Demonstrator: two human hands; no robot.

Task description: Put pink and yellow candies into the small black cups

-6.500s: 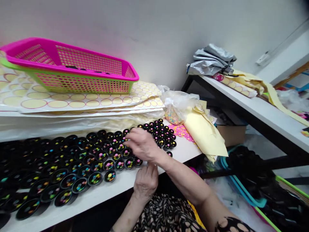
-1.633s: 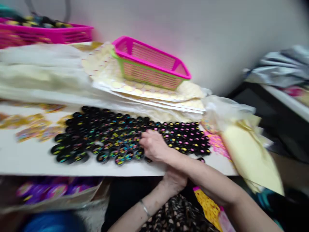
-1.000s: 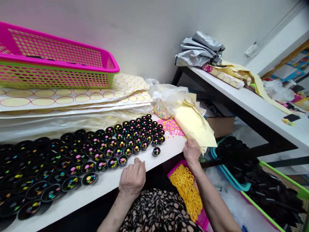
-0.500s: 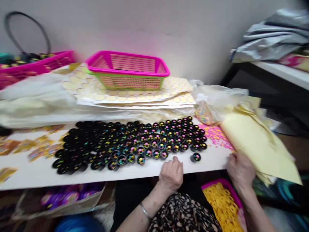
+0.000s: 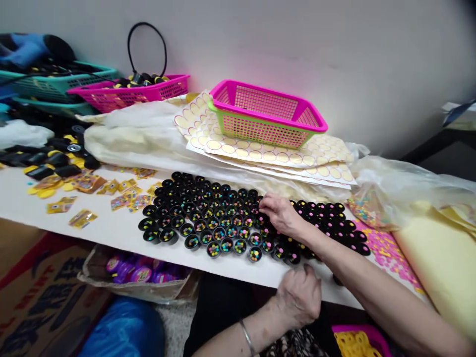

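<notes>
Rows of small black cups (image 5: 219, 233) stand on the white table, many with tiny coloured pieces inside. My right hand (image 5: 279, 213) is over the middle of the rows, fingers pinched together and pointing left; whatever they hold is too small to make out. Its forearm crosses above the cups on the right and hides some of them. At the front edge of the table, my left hand (image 5: 300, 293) is curled into a fist, its inside hidden. Loose pink and yellow pieces (image 5: 390, 255) lie to the right of the cups.
Behind the cups, a pink basket (image 5: 267, 106) nested in a green one sits on sticker sheets (image 5: 260, 153). Small yellow packets (image 5: 82, 218) lie at left. A carton of purple items (image 5: 137, 292) and a tub of yellow rings (image 5: 357, 344) are below the table.
The view has swung left. My right hand has moved from beside the yellow paper to above the middle of the cups. My left hand stays fisted near the table's front edge.
</notes>
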